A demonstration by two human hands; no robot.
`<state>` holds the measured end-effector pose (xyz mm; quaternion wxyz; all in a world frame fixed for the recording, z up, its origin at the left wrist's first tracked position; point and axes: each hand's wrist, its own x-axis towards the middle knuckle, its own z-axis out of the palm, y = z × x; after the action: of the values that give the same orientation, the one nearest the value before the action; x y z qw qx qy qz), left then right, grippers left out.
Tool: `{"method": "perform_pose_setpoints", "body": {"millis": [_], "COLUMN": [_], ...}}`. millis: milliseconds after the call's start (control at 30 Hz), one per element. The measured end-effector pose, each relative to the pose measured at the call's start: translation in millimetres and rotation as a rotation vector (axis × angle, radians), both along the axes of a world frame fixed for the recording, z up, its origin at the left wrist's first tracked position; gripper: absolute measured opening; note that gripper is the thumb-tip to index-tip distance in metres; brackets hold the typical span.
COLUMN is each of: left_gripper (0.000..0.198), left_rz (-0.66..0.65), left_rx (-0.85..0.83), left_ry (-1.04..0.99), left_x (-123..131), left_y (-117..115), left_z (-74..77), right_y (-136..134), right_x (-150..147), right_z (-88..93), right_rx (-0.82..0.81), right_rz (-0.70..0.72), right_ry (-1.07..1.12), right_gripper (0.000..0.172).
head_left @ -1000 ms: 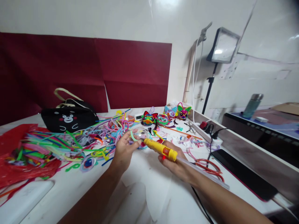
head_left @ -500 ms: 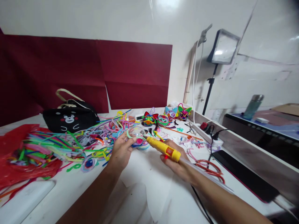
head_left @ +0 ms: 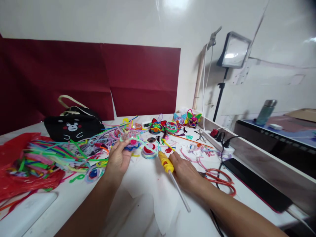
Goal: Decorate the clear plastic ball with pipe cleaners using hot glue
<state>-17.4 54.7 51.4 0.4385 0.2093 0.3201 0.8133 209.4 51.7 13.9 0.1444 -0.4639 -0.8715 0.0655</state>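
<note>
In my left hand (head_left: 118, 158) is a clear plastic dome (head_left: 130, 134), pinched at its near edge. A pale green pipe cleaner (head_left: 140, 141) runs along the dome's rim, its free end trailing right. My right hand (head_left: 184, 169) is closed around a yellow hot glue gun (head_left: 165, 162), low over the table and apart from the dome. A long clear glue stick (head_left: 181, 194) sticks out of the gun's rear, toward me. Between the hands lies a round coiled piece (head_left: 149, 150) in red, white and blue.
Loose pipe cleaners (head_left: 49, 154) spill from a red plastic bag (head_left: 14, 177) at left, before a black bag (head_left: 74, 126). Several decorated balls (head_left: 158, 126) stand at the back. A power strip (head_left: 221, 144), an orange cable (head_left: 222, 177) and a phone (head_left: 256, 184) lie at right.
My left hand has moved left with the dome. My right hand has drawn the glue gun away from the dome and turned it, uncovering the coiled piece.
</note>
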Motion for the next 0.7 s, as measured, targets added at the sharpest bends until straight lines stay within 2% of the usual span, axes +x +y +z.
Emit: {"method": "perform_pose_setpoints", "body": {"millis": [133, 267, 467, 567, 700], "left_gripper": [0.022, 0.016, 0.019, 0.025, 0.034], "left_rz": [0.061, 0.073, 0.051, -0.013, -0.086], "left_rx": [-0.001, 0.001, 0.011, 0.028, 0.021], "left_ry": [-0.064, -0.084, 0.015, 0.090, 0.200], "left_x": [-8.1, -16.7, -3.3, 8.2, 20.5], "left_y": [0.8, 2.8, 1.2, -1.3, -4.8], "left_z": [3.8, 5.6, -2.8, -7.0, -12.0], "right_y": [-0.1, -0.6, -2.3, -4.7, -10.6], "right_x": [-2.6, -3.6, -2.4, 0.2, 2.5], "right_z": [-1.1, -3.1, -7.7, -6.6, 0.2], "right_rx": [-0.018, -0.057, -0.070, 0.065, 0.419], "right_rz": [-0.027, -0.012, 0.122, 0.245, 0.364], "right_ry": [-0.074, -0.089, -0.033, 0.061, 0.361], "right_gripper": [0.020, 0.025, 0.038, 0.033, 0.025]}}
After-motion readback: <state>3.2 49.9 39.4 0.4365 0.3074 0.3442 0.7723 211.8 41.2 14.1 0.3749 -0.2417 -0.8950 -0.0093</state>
